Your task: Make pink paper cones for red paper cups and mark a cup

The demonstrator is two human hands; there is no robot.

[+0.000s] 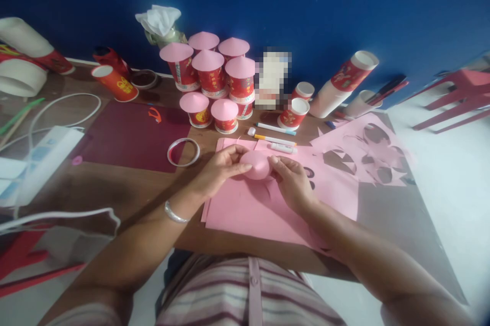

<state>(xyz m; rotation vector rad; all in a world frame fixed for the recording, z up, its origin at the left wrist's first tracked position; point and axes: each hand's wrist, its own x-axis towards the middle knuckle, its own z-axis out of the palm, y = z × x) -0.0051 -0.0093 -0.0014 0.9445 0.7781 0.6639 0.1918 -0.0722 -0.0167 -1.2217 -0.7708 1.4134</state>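
Both hands meet over the middle of the bench (pixel 145 193) and grip a small pink paper cone (pixel 255 164). The left hand (pixel 222 165) pinches its left edge, thumb on top and fingers curled under. The right hand (pixel 293 183) holds the right edge with its fingertips, knuckles up. The cone sits just above, perhaps touching, a pink sheet (pixel 245 214) that lies flat in front of the person; a curved cut shows in the sheet just below the cone. A silver bracelet (pixel 174 212) circles the left wrist.

Just behind the hands lie three pens (pixel 275 134), side by side on the far edge of the sheet. To the right lies a cut sheet (pixel 363 152) of pink paper with round holes in it. Left of the hands a tape ring (pixel 184 151) rests at the edge of a dark red sheet (pixel 130 134). Against the blue wall stands a stack of red cups (pixel 210 76), each capped with a pink cone. A tissue (pixel 158 20) shows behind them. A power strip (pixel 42 157) lies at far left.
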